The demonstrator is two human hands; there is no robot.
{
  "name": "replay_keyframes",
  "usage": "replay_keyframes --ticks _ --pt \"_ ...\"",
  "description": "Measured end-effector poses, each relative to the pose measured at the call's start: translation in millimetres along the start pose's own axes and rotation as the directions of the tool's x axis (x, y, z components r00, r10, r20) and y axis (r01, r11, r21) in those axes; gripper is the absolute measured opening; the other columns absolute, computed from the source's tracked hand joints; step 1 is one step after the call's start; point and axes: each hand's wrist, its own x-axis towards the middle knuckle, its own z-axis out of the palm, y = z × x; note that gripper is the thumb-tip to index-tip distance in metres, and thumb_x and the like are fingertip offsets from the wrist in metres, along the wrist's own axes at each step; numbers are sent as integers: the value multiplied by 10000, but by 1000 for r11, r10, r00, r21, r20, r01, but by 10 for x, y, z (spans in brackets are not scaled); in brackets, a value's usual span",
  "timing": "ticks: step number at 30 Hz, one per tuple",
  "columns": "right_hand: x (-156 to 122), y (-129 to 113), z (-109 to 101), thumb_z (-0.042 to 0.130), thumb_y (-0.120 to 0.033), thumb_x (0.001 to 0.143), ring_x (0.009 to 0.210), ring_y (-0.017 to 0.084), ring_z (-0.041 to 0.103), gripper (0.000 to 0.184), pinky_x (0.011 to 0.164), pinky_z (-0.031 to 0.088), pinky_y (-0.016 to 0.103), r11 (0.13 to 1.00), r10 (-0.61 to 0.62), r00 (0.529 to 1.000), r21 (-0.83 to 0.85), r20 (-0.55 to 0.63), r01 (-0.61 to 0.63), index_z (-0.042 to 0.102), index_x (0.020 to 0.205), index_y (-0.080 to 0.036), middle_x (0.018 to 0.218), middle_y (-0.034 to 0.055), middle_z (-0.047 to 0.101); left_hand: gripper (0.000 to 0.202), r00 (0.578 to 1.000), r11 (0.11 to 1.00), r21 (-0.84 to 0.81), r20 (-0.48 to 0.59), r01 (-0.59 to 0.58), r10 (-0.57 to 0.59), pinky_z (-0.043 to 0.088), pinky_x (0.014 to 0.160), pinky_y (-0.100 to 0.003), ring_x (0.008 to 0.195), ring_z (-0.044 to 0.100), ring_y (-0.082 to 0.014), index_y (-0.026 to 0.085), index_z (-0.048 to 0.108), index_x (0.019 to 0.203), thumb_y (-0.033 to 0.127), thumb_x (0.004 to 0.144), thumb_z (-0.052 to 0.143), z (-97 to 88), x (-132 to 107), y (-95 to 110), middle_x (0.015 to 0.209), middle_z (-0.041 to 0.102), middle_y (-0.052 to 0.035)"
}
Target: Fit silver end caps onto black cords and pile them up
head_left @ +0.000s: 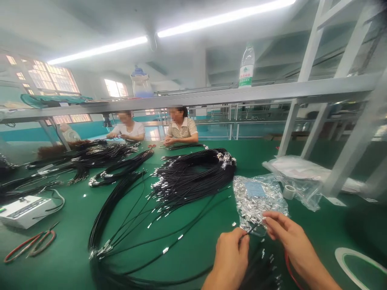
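My left hand (230,254) is closed on a thin black cable (251,229), whose short end points up and right from the fingers. Just right of it, the thumb and fingers of my right hand (288,237) pinch a small silvery metal piece (264,220) close to the cable's end; whether the two are joined I cannot tell. Behind both hands lies a clear plastic bag (260,197) of small metal parts with a pale blue label. Below and between my hands, a blurred bunch of black cables (256,266) with silvery tips is partly hidden.
A large coil of black cables (196,173) and a long cable bundle (104,213) lie left on the green table. White box (27,211) at far left, tape rolls (289,192) and shelf posts (347,145) at right. Two people (183,131) sit opposite.
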Motion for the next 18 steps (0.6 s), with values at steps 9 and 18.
replay_keyframes --ticks 9,18 --pt "33 93 -49 804 -437 579 502 149 445 348 515 343 257 998 55 991 -35 125 -51 703 762 -158 502 -34 533 267 1000 997 80 20 9 -10 305 579 -275 627 608 -182 219 753 847 219 909 493 -37 -27 47 716 738 -45" --pt "49 191 -97 923 -429 566 534 114 431 411 483 376 189 964 170 963 168 208 -207 743 799 -143 581 -16 542 257 999 988 155 49 -21 14 371 623 -276 722 683 -216 224 742 849 232 921 495 -44 -37 43 803 770 -61"
